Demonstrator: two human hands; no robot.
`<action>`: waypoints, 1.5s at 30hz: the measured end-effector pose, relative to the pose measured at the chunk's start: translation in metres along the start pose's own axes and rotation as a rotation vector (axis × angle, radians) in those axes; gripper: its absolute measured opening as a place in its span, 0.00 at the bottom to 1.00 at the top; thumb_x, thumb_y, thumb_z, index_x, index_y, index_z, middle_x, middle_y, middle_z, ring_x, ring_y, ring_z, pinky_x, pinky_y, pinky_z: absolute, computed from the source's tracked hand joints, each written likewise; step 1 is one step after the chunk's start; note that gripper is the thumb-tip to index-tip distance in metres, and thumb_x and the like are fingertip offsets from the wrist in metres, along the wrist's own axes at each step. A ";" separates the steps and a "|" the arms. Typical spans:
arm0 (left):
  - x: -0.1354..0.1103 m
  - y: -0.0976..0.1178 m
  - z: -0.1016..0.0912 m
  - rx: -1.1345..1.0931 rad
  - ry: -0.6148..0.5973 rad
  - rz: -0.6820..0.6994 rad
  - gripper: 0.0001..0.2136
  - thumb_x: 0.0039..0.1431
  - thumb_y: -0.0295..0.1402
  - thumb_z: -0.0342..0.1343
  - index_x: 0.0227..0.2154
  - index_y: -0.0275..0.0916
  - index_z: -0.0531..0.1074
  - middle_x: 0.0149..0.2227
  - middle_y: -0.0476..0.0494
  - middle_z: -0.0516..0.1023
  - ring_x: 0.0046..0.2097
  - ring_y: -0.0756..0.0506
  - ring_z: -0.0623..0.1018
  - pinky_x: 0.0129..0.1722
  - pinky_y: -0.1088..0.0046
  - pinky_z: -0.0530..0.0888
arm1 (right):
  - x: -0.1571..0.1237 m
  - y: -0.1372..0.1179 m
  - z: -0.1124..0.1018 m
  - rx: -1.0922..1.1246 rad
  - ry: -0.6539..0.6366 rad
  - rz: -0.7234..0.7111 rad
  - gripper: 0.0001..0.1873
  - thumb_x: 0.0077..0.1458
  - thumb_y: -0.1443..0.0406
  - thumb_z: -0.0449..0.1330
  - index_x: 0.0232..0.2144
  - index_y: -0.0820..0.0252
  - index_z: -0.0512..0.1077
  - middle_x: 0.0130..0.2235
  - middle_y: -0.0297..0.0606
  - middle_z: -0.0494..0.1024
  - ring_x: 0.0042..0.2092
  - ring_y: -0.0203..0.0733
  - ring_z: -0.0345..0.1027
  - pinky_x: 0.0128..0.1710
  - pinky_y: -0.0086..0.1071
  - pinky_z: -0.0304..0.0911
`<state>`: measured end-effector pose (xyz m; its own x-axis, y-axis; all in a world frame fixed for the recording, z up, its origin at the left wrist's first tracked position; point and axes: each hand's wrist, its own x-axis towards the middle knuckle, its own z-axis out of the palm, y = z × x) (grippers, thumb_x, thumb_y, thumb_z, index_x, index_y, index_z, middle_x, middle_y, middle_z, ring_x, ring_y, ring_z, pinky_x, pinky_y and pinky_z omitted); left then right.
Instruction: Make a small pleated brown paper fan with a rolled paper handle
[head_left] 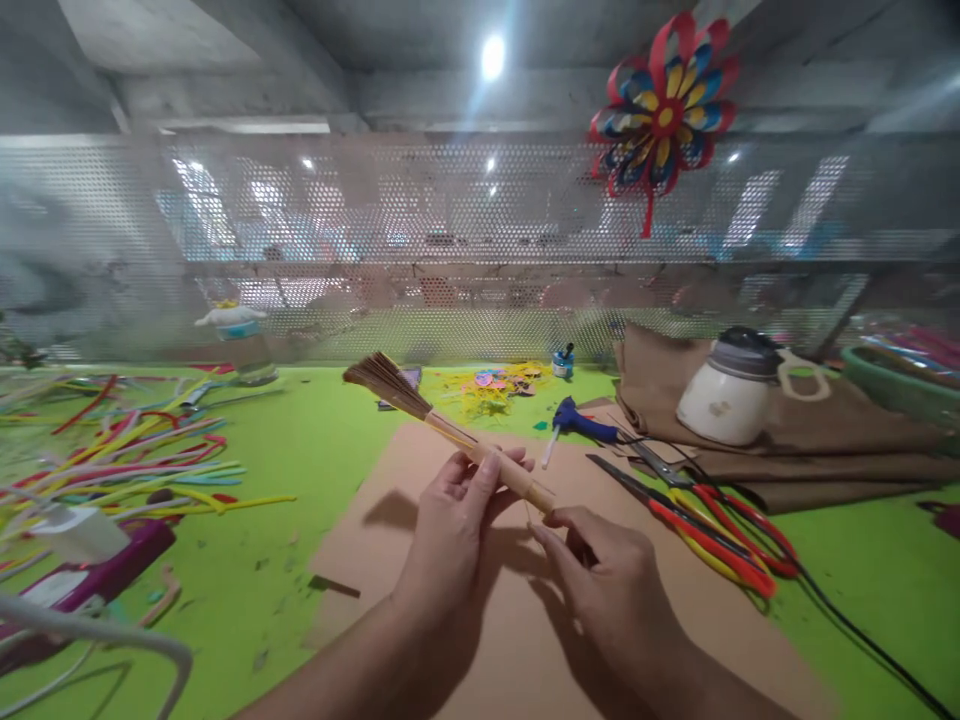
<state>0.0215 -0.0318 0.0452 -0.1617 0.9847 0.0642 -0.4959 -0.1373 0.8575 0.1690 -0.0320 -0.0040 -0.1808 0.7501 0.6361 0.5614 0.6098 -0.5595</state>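
Observation:
A small hand brush [454,430] with dark brown bristles and a tan wrapped handle slants across the middle, bristles up and to the left. My left hand [454,520] is closed around its handle, thumb on top. At the handle's lower right end, my right hand [607,565] is closed in a pinch. A thin tan strip [528,515] runs from the handle to the right thumb and fingertips. Below both hands lies a sheet of brown cardboard [390,500].
Right of the cardboard are a blue glue gun [589,424], scissors [705,520], and a white jug [727,390] on folded brown cloth [825,440]. Coloured strips [172,450] and a purple power strip [127,570] lie left. A perforated screen [450,220] stands behind, with a paper flower [665,115].

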 end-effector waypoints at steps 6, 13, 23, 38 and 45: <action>0.001 0.001 -0.003 0.037 0.010 0.090 0.14 0.55 0.38 0.65 0.40 0.34 0.75 0.45 0.35 0.81 0.49 0.39 0.80 0.51 0.60 0.77 | -0.003 -0.004 0.000 0.061 0.046 -0.074 0.14 0.65 0.65 0.53 0.39 0.62 0.78 0.28 0.41 0.81 0.28 0.42 0.74 0.30 0.32 0.65; 0.004 -0.003 -0.009 0.034 -0.026 0.099 0.14 0.55 0.40 0.65 0.39 0.36 0.76 0.45 0.37 0.81 0.49 0.40 0.79 0.52 0.60 0.76 | 0.006 -0.001 0.006 0.279 -0.006 0.355 0.17 0.57 0.54 0.61 0.36 0.62 0.77 0.18 0.28 0.65 0.19 0.36 0.59 0.19 0.29 0.55; 0.008 0.002 -0.008 0.051 -0.017 -0.023 0.14 0.54 0.39 0.65 0.37 0.34 0.74 0.42 0.36 0.82 0.43 0.40 0.81 0.45 0.63 0.78 | 0.022 -0.001 -0.005 0.683 -0.184 0.447 0.10 0.50 0.60 0.62 0.23 0.59 0.68 0.27 0.31 0.68 0.26 0.34 0.61 0.24 0.28 0.58; 0.023 0.008 -0.022 0.106 -0.006 -0.053 0.07 0.60 0.35 0.59 0.37 0.36 0.73 0.38 0.41 0.82 0.38 0.46 0.81 0.38 0.75 0.76 | 0.026 -0.003 -0.018 0.792 -0.295 0.544 0.16 0.50 0.59 0.63 0.39 0.63 0.78 0.17 0.23 0.62 0.20 0.29 0.51 0.20 0.25 0.48; 0.025 0.007 -0.023 0.137 -0.056 -0.054 0.13 0.55 0.38 0.64 0.37 0.33 0.73 0.38 0.37 0.82 0.38 0.43 0.82 0.36 0.71 0.76 | 0.019 0.005 -0.013 0.734 -0.526 0.444 0.14 0.56 0.62 0.60 0.41 0.64 0.79 0.20 0.26 0.63 0.22 0.30 0.55 0.24 0.27 0.57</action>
<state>-0.0051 -0.0110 0.0409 -0.0882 0.9953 0.0411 -0.3807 -0.0718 0.9219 0.1785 -0.0183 0.0122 -0.5094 0.8573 0.0746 0.0597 0.1217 -0.9908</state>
